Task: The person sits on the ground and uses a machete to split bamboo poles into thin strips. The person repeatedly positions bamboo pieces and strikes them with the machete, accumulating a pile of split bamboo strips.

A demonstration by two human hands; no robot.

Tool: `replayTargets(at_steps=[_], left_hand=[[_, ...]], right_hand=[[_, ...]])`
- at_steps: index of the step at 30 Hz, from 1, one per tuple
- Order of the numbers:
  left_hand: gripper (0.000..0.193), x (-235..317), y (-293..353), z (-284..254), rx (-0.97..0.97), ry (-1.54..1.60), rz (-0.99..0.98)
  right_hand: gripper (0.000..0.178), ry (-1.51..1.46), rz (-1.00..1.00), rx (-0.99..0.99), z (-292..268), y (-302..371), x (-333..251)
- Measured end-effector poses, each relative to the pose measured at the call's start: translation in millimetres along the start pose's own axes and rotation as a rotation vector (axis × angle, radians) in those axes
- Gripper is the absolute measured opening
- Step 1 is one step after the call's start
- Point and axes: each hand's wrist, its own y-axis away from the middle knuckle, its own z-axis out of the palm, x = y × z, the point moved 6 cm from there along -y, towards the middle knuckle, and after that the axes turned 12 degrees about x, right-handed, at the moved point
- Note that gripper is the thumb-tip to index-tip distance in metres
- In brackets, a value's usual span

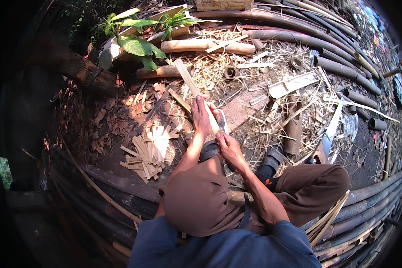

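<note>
Pale bamboo strip (187, 78) sits grasped by fingers of left hand (201, 119) and right hand (230, 151); likely shaping, next needing steadiness.

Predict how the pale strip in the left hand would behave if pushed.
The strip would probably feel fairly stiff, since it looks straight beyond the left hand. Being slim, it is likely light. Its flat shape suggests sliding rather than rolling.
</note>
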Motion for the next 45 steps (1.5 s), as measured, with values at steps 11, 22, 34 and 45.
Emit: replayTargets(at_steps=[11,22,34,45], left_hand=[[0.053,-112,19,-6,-0.173,-0.062,-0.601],[0.025,38,-64,-66,-0.129,-0.661,0.018],[0.031,20,-13,-81,-0.634,-1.368,0.057],[0.027,0,-20,-46,-0.681,-1.622,0.277]], right_hand=[[0.050,-0.047,0.305,0.025,-51,5,89],[0.084,0.671,-0.089,-0.093,-15,29,173],[0.045,0.389,0.061,0.262,-63,37,73],[0.043,0.606,-0.068,0.083,-52,16,90]])
